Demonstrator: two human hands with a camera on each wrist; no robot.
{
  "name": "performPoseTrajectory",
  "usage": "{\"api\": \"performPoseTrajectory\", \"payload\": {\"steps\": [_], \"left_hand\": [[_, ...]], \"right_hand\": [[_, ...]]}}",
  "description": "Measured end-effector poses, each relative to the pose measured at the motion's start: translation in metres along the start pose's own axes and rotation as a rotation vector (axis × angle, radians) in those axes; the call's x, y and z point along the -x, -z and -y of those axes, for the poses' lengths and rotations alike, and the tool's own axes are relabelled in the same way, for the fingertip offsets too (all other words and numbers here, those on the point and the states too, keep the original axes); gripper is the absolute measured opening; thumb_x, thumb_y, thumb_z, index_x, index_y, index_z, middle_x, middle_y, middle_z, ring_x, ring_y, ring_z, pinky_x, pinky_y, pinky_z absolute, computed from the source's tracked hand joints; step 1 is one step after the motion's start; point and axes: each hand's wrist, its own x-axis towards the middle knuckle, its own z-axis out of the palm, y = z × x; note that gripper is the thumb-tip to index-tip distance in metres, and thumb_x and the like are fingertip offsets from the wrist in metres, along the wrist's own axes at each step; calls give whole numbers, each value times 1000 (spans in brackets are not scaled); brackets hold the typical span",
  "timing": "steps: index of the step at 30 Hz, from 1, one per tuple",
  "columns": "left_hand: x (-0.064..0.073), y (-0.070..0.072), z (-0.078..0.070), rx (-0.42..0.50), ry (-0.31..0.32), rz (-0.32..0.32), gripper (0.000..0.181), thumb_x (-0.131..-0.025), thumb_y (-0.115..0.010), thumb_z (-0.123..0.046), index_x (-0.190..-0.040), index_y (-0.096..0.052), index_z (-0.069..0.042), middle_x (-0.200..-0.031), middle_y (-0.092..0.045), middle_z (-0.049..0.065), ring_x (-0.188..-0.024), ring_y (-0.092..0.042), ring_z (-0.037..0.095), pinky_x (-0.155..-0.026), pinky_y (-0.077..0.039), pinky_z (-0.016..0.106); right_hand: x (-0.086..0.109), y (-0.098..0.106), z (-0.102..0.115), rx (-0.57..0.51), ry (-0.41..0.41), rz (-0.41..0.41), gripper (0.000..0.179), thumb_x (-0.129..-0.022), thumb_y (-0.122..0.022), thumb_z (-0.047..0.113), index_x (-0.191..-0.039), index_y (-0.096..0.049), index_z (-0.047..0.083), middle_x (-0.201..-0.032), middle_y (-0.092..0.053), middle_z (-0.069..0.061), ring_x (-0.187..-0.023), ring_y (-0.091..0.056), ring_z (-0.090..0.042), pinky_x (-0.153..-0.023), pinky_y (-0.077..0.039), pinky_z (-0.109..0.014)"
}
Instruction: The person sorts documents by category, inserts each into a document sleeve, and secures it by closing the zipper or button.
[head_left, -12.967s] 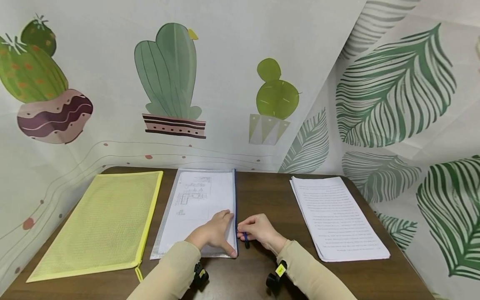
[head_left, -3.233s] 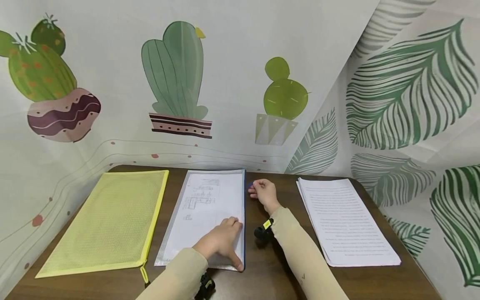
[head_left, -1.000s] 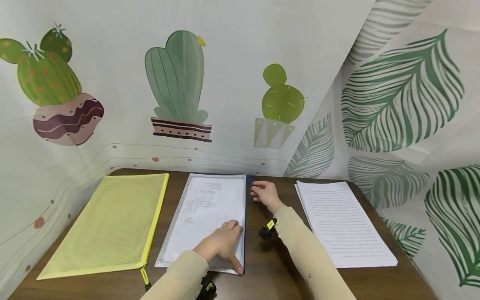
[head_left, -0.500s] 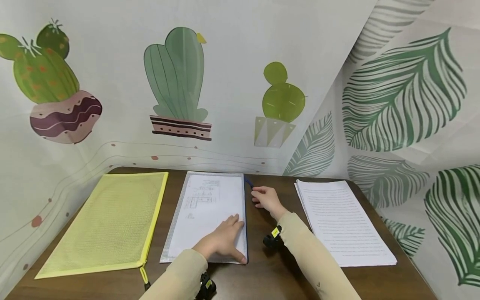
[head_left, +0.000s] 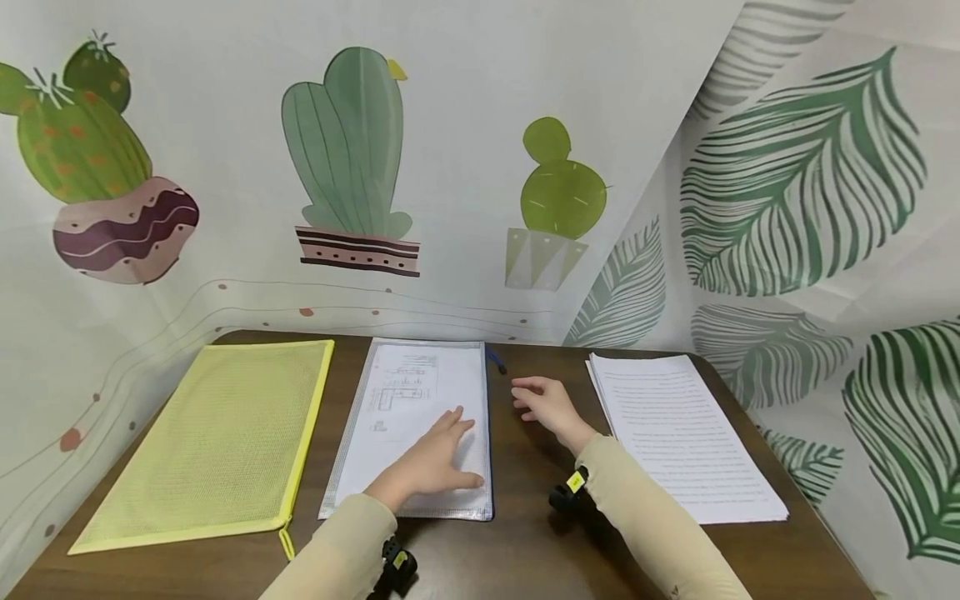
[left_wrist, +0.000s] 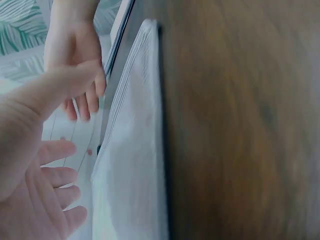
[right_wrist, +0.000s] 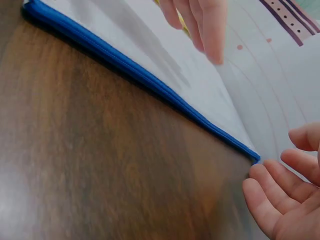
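Note:
A clear zip document pouch [head_left: 408, 417] with white papers inside lies flat at mid-table. Its blue zipper edge [right_wrist: 125, 65] looks closed along the right side in the right wrist view. The blue zipper pull [head_left: 497, 361] lies loose at the pouch's far right corner. Over the lower part of the pouch hovers my left hand [head_left: 431, 462], fingers spread, holding nothing; the left wrist view shows it apart from the surface. My right hand [head_left: 551, 408] is in the air right of the pouch, fingers loosely bent, with nothing between them.
A yellow mesh zip pouch [head_left: 210, 433] lies at the left, its pull cord [head_left: 286, 542] hanging toward the near edge. At the right rests a stack of printed papers [head_left: 682, 442]. The brown table [head_left: 480, 558] meets a patterned wall covering [head_left: 465, 167] behind.
My right hand earlier slid the zipper pull from the near end to the far end, and has now let it go and drawn back. My left hand has lifted off the pouch.

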Motion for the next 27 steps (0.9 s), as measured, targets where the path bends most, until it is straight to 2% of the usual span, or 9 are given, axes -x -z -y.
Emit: {"api": "performPoseTrajectory", "payload": {"steps": [6,13,21,27], "left_hand": [[6,16,17,-34,90,-134,80,-80,-71,-37,-141,-37,2,-152,-25,23,-141,-23,40,-112,-25,54],[16,39,39,-65,193,-249,74,-83,-68,-32,-139,-38,6,-148,-31,28,-137,-30,44,-109,-29,57],[32,60,63,-110,312,-285,69,-87,-63,-30,-137,-38,10,-146,-31,33,-133,-32,49,-106,-31,59],[43,75,73,-128,356,-303,65,-88,-61,-25,-134,-38,15,-141,-32,38,-130,-32,53,-105,-32,61]], "right_hand": [[5,17,-2,19,47,-25,41,-93,-58,22,-126,-57,-2,-121,-62,-21,-99,-67,-27,-74,-58,-33],[15,40,-3,21,44,-64,44,-94,-57,25,-128,-55,-2,-124,-60,-21,-102,-65,-26,-75,-57,-30],[30,62,-7,-12,22,-130,39,-92,-59,22,-124,-58,-1,-124,-60,-22,-97,-67,-22,-74,-57,-30],[37,80,-10,-9,14,-168,41,-93,-58,22,-127,-56,-1,-126,-59,-22,-95,-67,-15,-74,-56,-26]]}}
